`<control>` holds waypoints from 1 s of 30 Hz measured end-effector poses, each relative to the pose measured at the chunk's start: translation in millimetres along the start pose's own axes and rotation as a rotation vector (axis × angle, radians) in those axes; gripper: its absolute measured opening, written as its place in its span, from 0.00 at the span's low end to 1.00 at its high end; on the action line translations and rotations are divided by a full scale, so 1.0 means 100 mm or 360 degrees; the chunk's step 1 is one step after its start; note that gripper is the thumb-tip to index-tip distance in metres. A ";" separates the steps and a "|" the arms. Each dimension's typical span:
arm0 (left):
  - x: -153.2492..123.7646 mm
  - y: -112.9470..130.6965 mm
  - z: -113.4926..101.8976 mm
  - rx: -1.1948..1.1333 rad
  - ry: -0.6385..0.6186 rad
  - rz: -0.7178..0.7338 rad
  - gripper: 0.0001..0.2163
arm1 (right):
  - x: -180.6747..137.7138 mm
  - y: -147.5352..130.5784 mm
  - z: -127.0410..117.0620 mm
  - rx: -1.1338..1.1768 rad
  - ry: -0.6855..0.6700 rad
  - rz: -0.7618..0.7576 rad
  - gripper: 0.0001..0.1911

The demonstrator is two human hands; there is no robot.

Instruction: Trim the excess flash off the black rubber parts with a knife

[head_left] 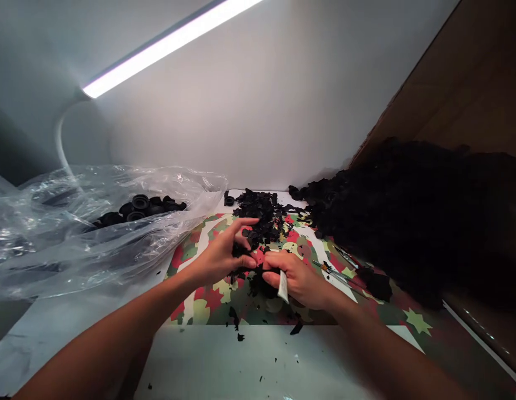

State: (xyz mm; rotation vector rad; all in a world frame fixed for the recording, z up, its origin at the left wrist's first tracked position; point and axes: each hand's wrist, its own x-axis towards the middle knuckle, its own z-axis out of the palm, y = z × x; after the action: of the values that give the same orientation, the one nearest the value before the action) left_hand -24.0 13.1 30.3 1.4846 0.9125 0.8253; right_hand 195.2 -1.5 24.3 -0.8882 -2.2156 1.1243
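Observation:
My left hand (224,256) and my right hand (300,279) meet over a patterned mat (208,303) in red, green and cream. Between them sits a small black rubber part (253,265), pinched by my left fingers and touched by my right thumb. My right hand is also closed around a white-handled tool (282,286) whose end sticks out below the fist. Just beyond the hands lies a heap of black trimmings (261,214).
A clear plastic bag (74,233) at left holds several black rubber rings (139,208). A large dark pile of black parts (407,222) fills the right side against a brown board. A lit bar lamp (170,41) hangs overhead. Black scraps dot the white tabletop (249,361).

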 end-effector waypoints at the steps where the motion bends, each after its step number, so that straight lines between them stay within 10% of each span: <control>1: 0.00 0.03 -0.04 0.0022 -0.0132 -0.0074 0.38 | 0.00 -0.01 -0.01 0.0029 -0.0055 -0.0003 0.17; 10: -0.08 0.20 -0.31 -0.0057 -0.0639 -0.0614 0.43 | -0.07 0.01 -0.25 0.0225 -0.0154 0.0155 0.16; 20: 0.00 -0.09 -0.16 -0.0505 -0.0201 -0.0481 0.26 | 0.02 0.34 -0.15 -0.0122 0.0381 0.0633 0.15; 30: 0.00 -0.26 0.22 -0.1265 0.0112 -0.0316 0.17 | -0.16 -0.04 -0.07 0.0315 0.1327 0.0298 0.29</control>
State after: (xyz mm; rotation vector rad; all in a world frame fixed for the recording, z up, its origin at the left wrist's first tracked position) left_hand -7.2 4.1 1.9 0.6678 0.6488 0.9459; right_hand 209.8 -11.1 29.1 -1.2124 -1.3428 0.8120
